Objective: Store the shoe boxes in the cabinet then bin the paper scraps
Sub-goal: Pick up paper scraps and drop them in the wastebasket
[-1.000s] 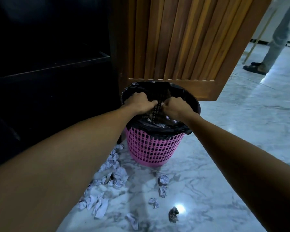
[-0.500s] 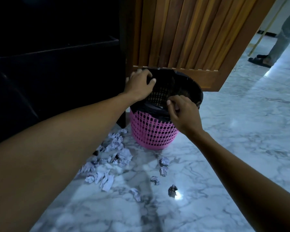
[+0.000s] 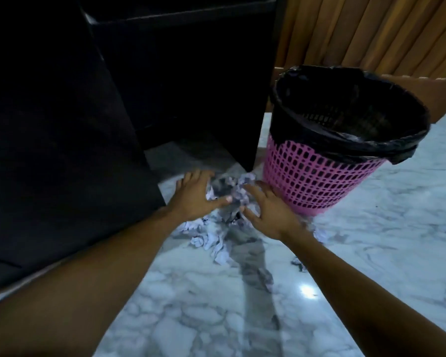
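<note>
Both hands are down on the grey-veined white marble floor [image 3: 371,253], the left hand [image 3: 195,195] and right hand [image 3: 267,212] spread wide on either side of a heap of crumpled white paper scraps [image 3: 232,194], cupping it without lifting. The pink plastic lattice bin [image 3: 314,176] with its black liner bag [image 3: 345,140] stands just beside the right hand. The dark cabinet [image 3: 165,86] (its corner nearly over the heap) crowds the left, with a slatted wooden door [image 3: 371,34] behind.

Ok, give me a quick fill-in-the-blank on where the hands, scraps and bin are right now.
1. The left hand and right hand are gathering crumpled ____ on the floor.
2. The bin has a pink mesh body and a ____ liner.
3. The bin stands to the ____ of the dark cabinet.
4. The scraps lie ____ the bin, not in it.

Missing words: paper; black; right; outside
</note>
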